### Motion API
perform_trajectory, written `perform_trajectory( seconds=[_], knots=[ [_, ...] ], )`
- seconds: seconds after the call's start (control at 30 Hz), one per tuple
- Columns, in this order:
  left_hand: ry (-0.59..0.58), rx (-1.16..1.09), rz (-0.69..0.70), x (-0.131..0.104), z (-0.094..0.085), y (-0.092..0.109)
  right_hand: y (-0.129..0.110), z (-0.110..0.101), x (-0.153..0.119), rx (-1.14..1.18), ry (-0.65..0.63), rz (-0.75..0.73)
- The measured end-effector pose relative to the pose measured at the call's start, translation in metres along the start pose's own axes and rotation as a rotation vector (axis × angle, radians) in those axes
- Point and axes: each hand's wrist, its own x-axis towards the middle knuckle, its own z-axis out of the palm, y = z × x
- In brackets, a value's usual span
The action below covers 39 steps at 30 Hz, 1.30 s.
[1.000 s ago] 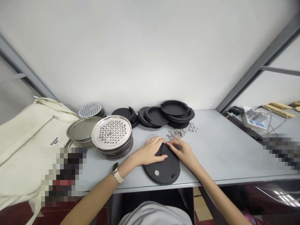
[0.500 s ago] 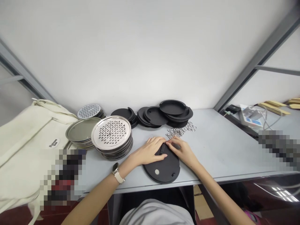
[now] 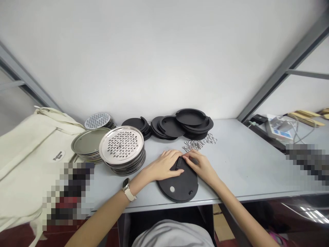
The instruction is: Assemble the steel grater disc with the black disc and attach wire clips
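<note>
A round black disc (image 3: 183,185) lies flat near the table's front edge. It has a pale round spot, a small slot at lower right and a raised strip (image 3: 179,163) near its far side. My left hand (image 3: 166,165) is laid over the disc's far left part, fingers together over the edge and thumb on the face, holding it. At the far rim, by the end of the strip, my right hand (image 3: 199,165) has thumb and fingertips pinched together. Whatever they pinch is too small to make out. Several small metal clips (image 3: 193,145) lie loose just beyond.
Stacked perforated metal grater discs (image 3: 121,145) and plain metal discs (image 3: 88,144) stand at left. Behind are stacks of black round pieces (image 3: 190,118). A cream cloth bag (image 3: 28,151) lies far left. A box (image 3: 280,129) sits beyond the right frame post (image 3: 267,85).
The camera view has shifted very slightly. Both hands keep their places on the black disc, with no other visible change.
</note>
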Motion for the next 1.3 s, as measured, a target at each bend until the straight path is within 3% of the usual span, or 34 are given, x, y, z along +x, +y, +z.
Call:
perform_trajectory(
  seconds=[0.43,0.77,1.3],
  knots=[
    [-0.004,0.054,-0.010,0.0000,0.0034,-0.0051,-0.0032,-0.0020,-0.0033,0.012,-0.004,-0.032],
    [-0.070,0.007,0.012,0.0001,-0.0001,-0.0054,-0.0046,-0.0025,-0.0034,-0.006,-0.027,-0.045],
    [-0.077,-0.074,-0.007,0.0015,0.0014,-0.0094,-0.0035,-0.0029,-0.0032,-0.038,-0.029,-0.050]
  ],
)
